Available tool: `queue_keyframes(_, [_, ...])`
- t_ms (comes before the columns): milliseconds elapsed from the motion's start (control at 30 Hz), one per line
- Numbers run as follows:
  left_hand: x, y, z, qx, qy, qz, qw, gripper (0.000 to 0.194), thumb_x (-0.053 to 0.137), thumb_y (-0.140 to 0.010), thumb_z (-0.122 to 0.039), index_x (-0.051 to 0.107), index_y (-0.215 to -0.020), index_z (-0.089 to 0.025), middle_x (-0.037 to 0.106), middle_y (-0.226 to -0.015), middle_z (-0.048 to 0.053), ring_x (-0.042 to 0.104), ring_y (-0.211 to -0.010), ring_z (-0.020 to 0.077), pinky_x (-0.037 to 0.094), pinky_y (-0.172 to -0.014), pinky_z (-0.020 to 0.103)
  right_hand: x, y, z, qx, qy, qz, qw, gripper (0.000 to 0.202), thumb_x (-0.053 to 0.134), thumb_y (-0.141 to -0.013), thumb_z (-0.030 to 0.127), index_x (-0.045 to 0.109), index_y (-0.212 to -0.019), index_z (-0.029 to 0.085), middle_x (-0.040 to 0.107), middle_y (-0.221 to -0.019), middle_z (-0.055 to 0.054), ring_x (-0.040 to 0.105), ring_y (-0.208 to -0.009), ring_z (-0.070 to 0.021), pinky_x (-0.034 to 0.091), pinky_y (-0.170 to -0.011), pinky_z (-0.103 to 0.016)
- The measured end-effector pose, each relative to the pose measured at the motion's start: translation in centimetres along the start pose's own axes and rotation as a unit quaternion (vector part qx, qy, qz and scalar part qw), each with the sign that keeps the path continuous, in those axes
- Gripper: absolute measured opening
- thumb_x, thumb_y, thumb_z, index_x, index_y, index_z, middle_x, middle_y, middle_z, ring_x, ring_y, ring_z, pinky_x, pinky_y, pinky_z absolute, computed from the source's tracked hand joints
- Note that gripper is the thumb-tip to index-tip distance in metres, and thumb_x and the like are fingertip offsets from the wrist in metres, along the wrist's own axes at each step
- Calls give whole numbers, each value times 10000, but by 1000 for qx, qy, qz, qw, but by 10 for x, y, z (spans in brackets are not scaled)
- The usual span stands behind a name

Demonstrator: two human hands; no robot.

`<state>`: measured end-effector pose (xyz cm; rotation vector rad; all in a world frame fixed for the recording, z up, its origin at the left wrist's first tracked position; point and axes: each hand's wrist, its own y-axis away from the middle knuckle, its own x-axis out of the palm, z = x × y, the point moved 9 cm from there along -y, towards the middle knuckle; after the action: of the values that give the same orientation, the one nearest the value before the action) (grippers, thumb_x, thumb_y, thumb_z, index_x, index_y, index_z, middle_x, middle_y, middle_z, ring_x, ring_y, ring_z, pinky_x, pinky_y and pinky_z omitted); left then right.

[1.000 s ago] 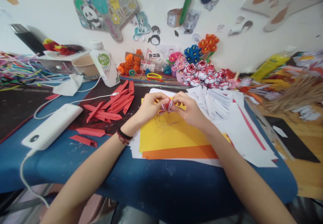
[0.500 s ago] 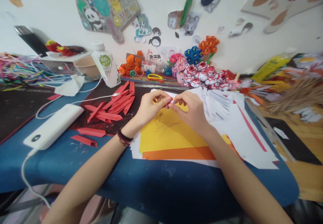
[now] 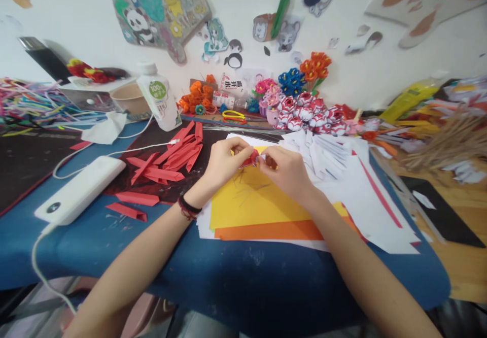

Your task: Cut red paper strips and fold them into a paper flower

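A small red and white paper piece (image 3: 251, 159) is pinched between my two hands, above a yellow sheet (image 3: 243, 201). My left hand (image 3: 228, 160) grips its red side, fingers curled. On its white edge, at the right, the fingertips of my right hand (image 3: 283, 168) are closed. Thin dark wires (image 3: 247, 188) lie on the yellow sheet just below. Folded red paper strips (image 3: 178, 155) are heaped left of my left hand, and folded white strips (image 3: 325, 155) lie right of my right hand. The fingers partly hide the held piece.
A white power bank (image 3: 79, 191) with a cable lies at the left. Behind it stand a white bottle (image 3: 158, 97) and a paper bowl (image 3: 129, 100). Red-white paper flowers (image 3: 304, 114) line the back by the wall. A black flat object (image 3: 443, 211) lies at the right.
My fingers have shifted slightly around the paper piece, and more of its red part shows between my hands. The right hand's fingers are curled in more.
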<state>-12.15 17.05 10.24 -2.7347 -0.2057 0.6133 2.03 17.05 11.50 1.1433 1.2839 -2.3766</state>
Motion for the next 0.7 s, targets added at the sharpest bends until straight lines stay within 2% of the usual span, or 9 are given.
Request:
queue_keyframes(200, [5,-5,19,-34,71,16,997,220,675,-825,-361,721,-771,-153,735,-714,49,651,-619,146,510,-586,258,2,1,0,-13,-10,3,1000,186,505,-896,187,503,-712,215,556,-651,-3,476,-595,-136,344,-596,-284])
queue_keyframes(467, [6,-5,21,-73,119,23,990,219,697,-778,-350,708,-717,-139,737,-723,66,651,-629,148,506,-572,246,4,2,2,-34,-24,22,999,177,485,-931,226,557,-770,208,606,-715,-22,525,-628,-141,377,-616,-286])
queue_keyframes(700, [7,-6,23,-74,131,26,988,199,688,-782,-325,710,-716,-139,740,-732,68,647,-634,138,494,-579,235,3,2,5,-37,-17,16,999,202,487,-927,250,554,-741,211,590,-666,-14,509,-596,-137,373,-597,-283])
